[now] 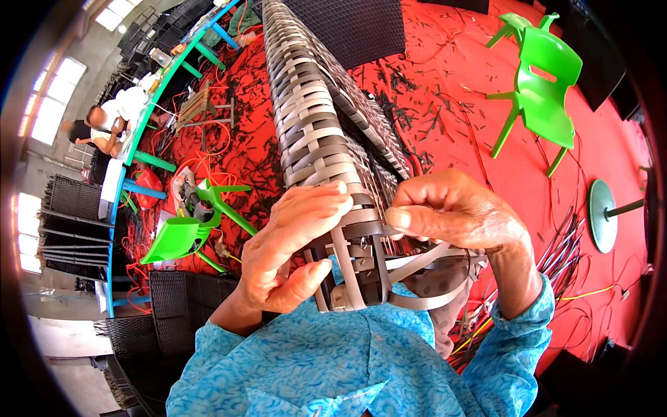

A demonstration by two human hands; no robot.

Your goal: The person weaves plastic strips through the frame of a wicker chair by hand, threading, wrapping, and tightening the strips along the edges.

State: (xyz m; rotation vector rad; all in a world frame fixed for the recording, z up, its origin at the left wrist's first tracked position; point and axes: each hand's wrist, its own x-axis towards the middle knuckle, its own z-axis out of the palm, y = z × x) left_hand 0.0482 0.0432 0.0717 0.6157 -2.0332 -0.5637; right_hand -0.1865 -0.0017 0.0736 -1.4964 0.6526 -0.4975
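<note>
Your left hand (288,243) lies curled over the near end of the woven panel (313,118), fingers spread flat on the weave and thumb tucked beneath, so it grips the edge rather than any single strand. Your right hand (451,212) is nearly closed, thumb and forefinger pinched on a grey strip (417,260) just right of the panel's end. The strip loops down below that hand and back toward the panel.

The panel stands on edge right in front of your chest and runs away from you, its unfinished end between your hands, where several loose strip ends (354,267) hang down.

To do this well, I would keep the left hand pressing the woven rows tight so they do not open while the right draws the strip through. Pull along the row, flat side up (a twisted strip will show in the pattern), and snug it against the row beside it before letting go.

Right of the panel, a green chair (545,90) stands on the red floor (451,104), with a round base (601,215) nearer you and a bundle of dark strips and wires below it. Left of the panel, another green chair (187,229) lies tipped over. Further left, a person (111,121) sits at a long bench (149,104). Short offcuts litter the floor around the panel.
</note>
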